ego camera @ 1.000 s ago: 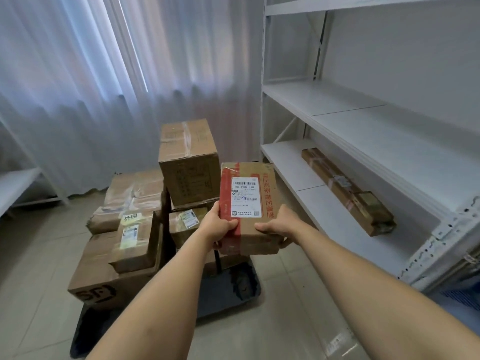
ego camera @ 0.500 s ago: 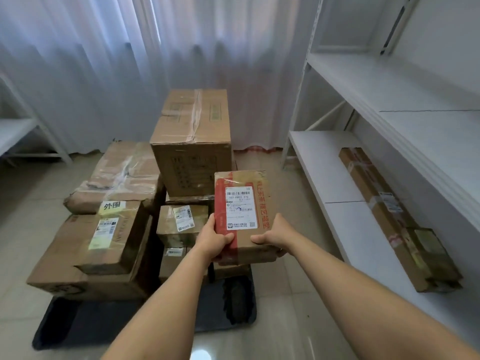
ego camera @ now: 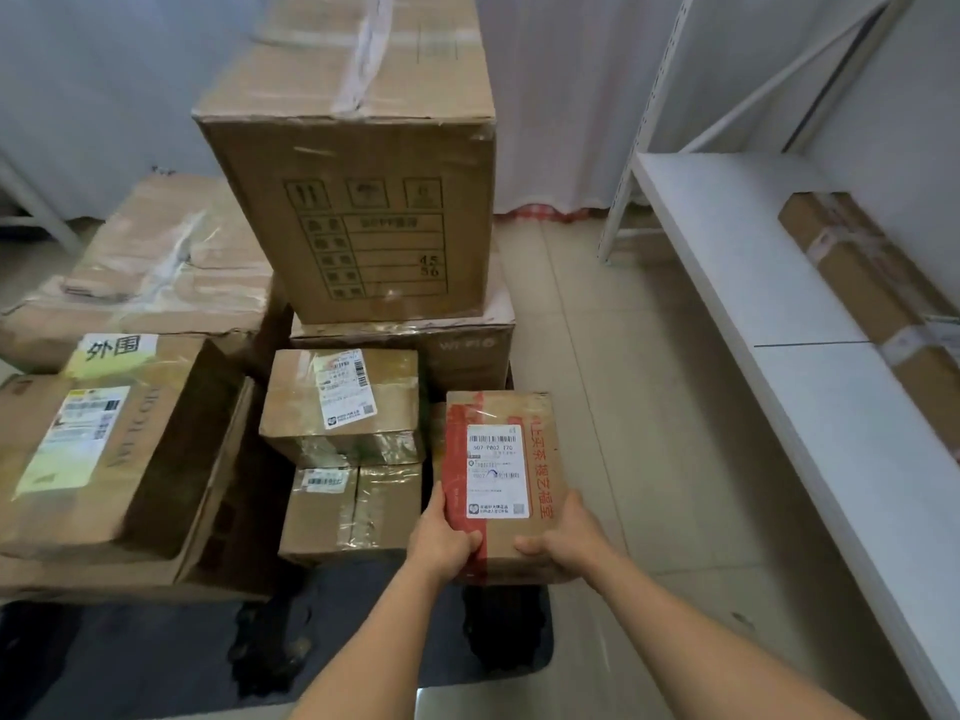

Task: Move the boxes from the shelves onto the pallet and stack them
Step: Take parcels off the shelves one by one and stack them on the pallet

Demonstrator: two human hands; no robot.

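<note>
I hold a small brown box with red tape and a white label (ego camera: 498,459) in both hands. My left hand (ego camera: 441,543) grips its near left corner, and my right hand (ego camera: 561,537) grips its near right corner. The box hovers low at the right front of the stack, beside two small taped boxes (ego camera: 343,402) piled one on the other. The dark pallet (ego camera: 156,662) lies on the floor under the stack. A large upright carton (ego camera: 358,163) tops the pile behind. Whether the held box touches anything below is hidden.
Flat boxes (ego camera: 150,262) and a labelled box (ego camera: 104,444) fill the pallet's left side. A white shelf unit (ego camera: 753,283) runs along the right, with a long taped box (ego camera: 872,283) lying on its low shelf. Tiled floor (ego camera: 613,387) separates shelf and pallet. White curtains hang behind.
I have stepped closer to the pallet and looked down. The red-taped box has come down from chest height to the right front of the stack, both hands still on it.
</note>
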